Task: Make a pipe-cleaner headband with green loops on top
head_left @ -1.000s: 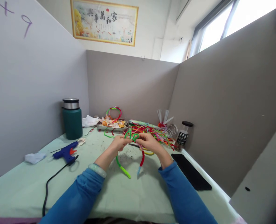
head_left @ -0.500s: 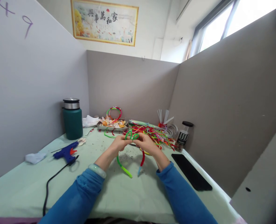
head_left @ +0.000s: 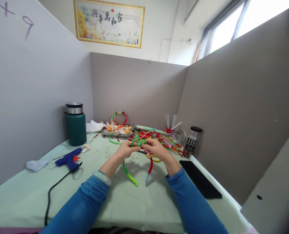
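Over the middle of the table, my left hand (head_left: 125, 151) and my right hand (head_left: 157, 150) both pinch a pipe cleaner headband. Green pipe cleaner loops (head_left: 135, 141) stand up between the fingertips. Below my left hand hangs one curved end, green to lime (head_left: 130, 176). From beneath my right hand comes the other end, pink and red (head_left: 150, 166) with a light blue tip. The fingers cover the point where the loops meet the band. Just behind my right hand lies a yellow pipe cleaner (head_left: 155, 159), partly hidden.
A pile of coloured pipe cleaners (head_left: 166, 140) lies behind the hands, beside a metal tray (head_left: 117, 134) of small pieces. To the left are a blue glue gun (head_left: 69, 160) with its cord and a green flask (head_left: 76, 128). A jar (head_left: 191, 143) and black phone-like slab (head_left: 200, 179) lie right.
The right loop has changed shape and sits closer to the left one as my right fingers shifted. The red and blue end has swung slightly right. My left hand has barely moved.
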Demonstrator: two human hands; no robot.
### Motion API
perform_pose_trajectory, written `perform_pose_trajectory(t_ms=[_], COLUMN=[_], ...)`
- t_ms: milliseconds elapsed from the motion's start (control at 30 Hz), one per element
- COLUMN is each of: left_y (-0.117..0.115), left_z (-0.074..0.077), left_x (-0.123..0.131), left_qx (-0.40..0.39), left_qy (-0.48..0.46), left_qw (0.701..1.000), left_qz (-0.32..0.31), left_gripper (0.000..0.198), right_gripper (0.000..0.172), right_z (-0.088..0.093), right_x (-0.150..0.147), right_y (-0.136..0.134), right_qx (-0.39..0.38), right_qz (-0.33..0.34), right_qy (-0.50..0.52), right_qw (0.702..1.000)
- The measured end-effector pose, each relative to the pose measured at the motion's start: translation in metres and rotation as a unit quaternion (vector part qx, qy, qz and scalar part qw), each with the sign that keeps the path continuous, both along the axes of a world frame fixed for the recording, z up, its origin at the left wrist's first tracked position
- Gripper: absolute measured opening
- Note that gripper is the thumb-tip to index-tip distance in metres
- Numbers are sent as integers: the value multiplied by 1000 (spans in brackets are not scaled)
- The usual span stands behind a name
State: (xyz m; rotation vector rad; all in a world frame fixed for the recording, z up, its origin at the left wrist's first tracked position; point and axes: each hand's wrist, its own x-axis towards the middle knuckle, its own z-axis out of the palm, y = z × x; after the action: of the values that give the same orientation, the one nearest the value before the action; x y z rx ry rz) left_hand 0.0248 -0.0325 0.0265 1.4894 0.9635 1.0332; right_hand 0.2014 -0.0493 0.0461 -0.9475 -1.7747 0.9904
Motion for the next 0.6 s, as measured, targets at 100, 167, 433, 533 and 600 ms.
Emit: perform_pose_trajectory(t_ms=[100,167,433,533,600], left_y=[-1,-1,2,3,2], left_z=[1,1,-2,-3,-2], left_x=[-1,-1,0,1,3], left_qx=[-4,-2,-2,1,11], left_qy=[10,23,49,41,39], left_qw=[1000,1000,999,999,999], left_qz=[-4,-5,0,-2,1], left_gripper=[41,41,36,34,33], right_gripper=[19,23,33,34,34], right_z=[1,2,6,3,1], right_x=[0,-1,-9,-14,-17], right_y=[0,0,-3,-1,0], right_qx=[5,16,14,-52,-105], right_qz=[1,-7,-80,-103,-121], right_qy=[8,9,71,134,177], right_qw=[1000,1000,994,984,971])
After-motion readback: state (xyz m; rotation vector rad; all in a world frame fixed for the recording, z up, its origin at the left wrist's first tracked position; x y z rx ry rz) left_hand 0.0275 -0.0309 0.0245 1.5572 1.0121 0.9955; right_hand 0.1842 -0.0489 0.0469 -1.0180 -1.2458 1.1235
